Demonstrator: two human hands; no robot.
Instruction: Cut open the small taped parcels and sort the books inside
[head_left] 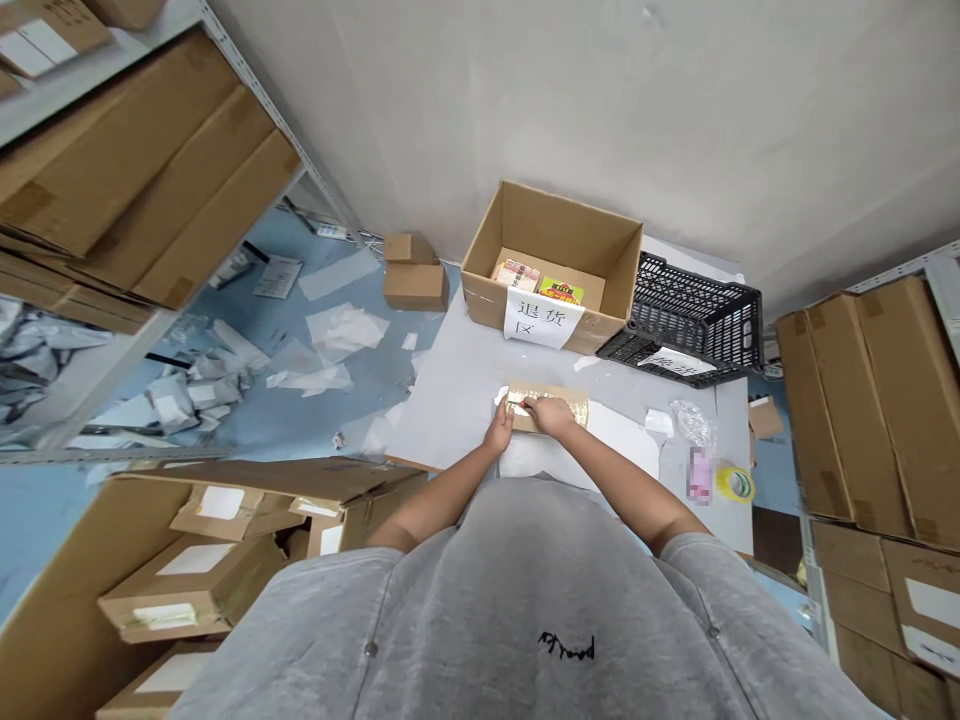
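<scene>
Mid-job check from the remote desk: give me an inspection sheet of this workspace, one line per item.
Surface: pale grey table, white sheet on it.
Job's things: flat tan-and-gold package under both hands.
Clutter: clear plastic bag, yellow tape roll, blurred pink item.
Hands: left hand at the package's left end; right hand on top.
Cables: nothing seen.
Surroundings: open cardboard box holding packets, black plastic crate, paper scraps on the blue floor, shelved cardboard boxes.
</scene>
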